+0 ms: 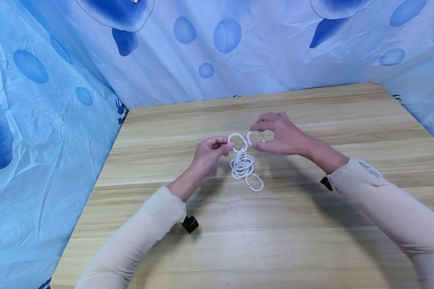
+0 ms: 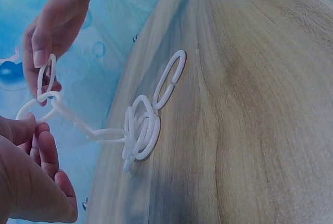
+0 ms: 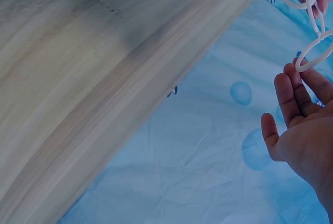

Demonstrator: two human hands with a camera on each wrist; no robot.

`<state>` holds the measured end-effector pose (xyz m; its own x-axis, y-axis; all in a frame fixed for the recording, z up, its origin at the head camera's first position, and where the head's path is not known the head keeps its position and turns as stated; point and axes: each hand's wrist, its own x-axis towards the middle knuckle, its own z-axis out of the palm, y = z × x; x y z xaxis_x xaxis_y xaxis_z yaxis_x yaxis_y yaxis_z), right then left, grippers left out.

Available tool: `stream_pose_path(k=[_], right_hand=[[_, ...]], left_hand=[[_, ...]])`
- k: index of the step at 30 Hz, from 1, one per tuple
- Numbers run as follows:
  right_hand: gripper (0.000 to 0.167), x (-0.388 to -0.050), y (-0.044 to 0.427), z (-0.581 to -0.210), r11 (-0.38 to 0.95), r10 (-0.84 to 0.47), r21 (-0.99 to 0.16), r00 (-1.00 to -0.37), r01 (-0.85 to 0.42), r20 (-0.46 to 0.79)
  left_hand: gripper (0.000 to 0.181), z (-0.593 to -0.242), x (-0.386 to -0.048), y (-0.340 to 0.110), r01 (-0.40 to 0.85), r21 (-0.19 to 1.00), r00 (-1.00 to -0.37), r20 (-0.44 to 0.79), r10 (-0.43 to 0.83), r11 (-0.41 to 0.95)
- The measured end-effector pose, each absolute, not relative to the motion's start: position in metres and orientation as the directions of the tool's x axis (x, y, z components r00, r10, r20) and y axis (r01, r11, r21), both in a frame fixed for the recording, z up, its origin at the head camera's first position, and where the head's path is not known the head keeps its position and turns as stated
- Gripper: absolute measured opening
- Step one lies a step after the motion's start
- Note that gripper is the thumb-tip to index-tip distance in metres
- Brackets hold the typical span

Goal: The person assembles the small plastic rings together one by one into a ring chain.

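Observation:
My left hand (image 1: pixel 209 155) pinches a white plastic chain link (image 1: pixel 235 134) between thumb and fingers, above the tabletop. From it other links hang down to a small heap of joined white links (image 1: pixel 242 170). One link (image 2: pixel 180 60) lies at the heap's near right side, a gap showing in its side. Opposite, my right hand (image 1: pixel 285 134) holds another white link (image 1: pixel 248 138) between thumb and fingertip. That link's end meets the left-held one; whether they are hooked together I cannot tell. In the right wrist view, the remaining fingers of my right hand (image 3: pixel 307 120) are spread.
The pale wood-grain table (image 1: pixel 238 241) lies under both hands. A blue curtain (image 1: pixel 260 60) with bubbles and sea-animal prints hangs behind its far edge and along the left. A black wrist camera (image 1: pixel 190 224) sits under the left sleeve.

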<state>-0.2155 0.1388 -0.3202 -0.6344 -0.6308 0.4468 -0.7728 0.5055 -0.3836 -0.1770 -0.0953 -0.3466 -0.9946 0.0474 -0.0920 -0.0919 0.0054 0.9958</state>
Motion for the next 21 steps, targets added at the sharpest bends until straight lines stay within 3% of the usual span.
stream_pose_path(k=[13,21], right_hand=[[0.035,-0.213,0.125,-0.319,0.5,-0.662,-0.416,-0.646,-0.759,0.381],[0.037,-0.212,0.119,-0.322,0.476,-0.686,-0.403,-0.617,-0.781,0.386]], left_hand=[[0.011,-0.352,-0.177,-0.097,-0.052,0.999,-0.996,-0.051,0.068,-0.005],[0.02,-0.35,-0.176,-0.093,-0.064,0.998,-0.994,-0.064,0.089,0.003]])
